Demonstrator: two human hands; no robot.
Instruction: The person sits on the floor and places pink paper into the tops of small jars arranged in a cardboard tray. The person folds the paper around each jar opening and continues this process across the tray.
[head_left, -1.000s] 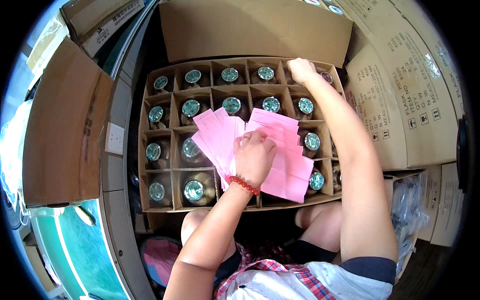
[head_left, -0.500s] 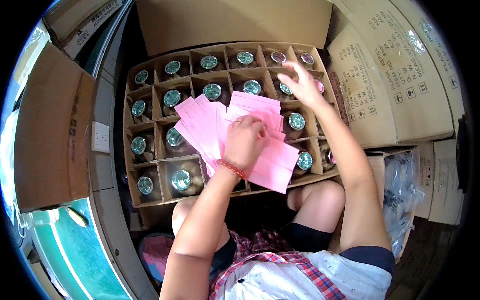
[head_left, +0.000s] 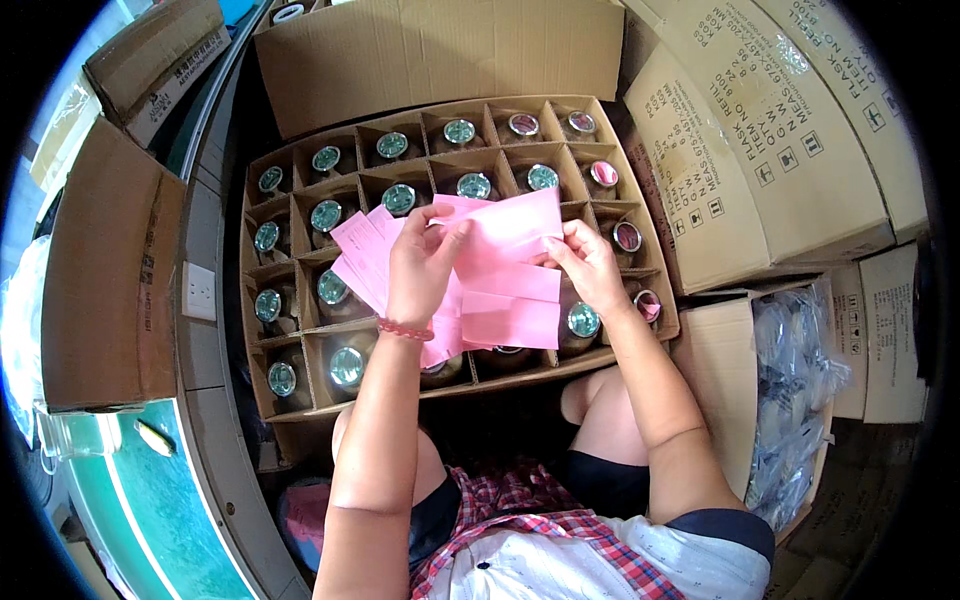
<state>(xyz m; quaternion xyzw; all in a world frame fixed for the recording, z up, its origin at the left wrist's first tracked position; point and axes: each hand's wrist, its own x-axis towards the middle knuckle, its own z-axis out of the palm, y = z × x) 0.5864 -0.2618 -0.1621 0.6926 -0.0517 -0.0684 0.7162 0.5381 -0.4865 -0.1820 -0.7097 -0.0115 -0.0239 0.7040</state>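
Observation:
A pink paper slip (head_left: 515, 225) is stretched between my two hands above the carton. My left hand (head_left: 420, 262), with a red bracelet on its wrist, grips the slip's left end between thumb and fingers. The right edge is pinched by my right hand (head_left: 588, 268). More pink slips (head_left: 510, 318) lie fanned out beneath, on top of the carton (head_left: 440, 398) with cardboard dividers. Its compartments hold round glass flasks with shiny rims, such as a green-tinted flask mouth (head_left: 583, 320). Pink paper shows inside a flask mouth (head_left: 603, 173) at the right and another flask (head_left: 648, 305) nearer me.
Large closed cartons (head_left: 760, 170) are stacked at the right. An open box (head_left: 795, 400) of clear plastic-wrapped items stands at my right. To the left are a brown cardboard flap (head_left: 110, 270), a wall socket (head_left: 199, 290) and a green tabletop (head_left: 160, 500).
My right hand has come back from the far right flasks to the slips and taken the slip's right edge. My left hand has shifted left and raised the slip.

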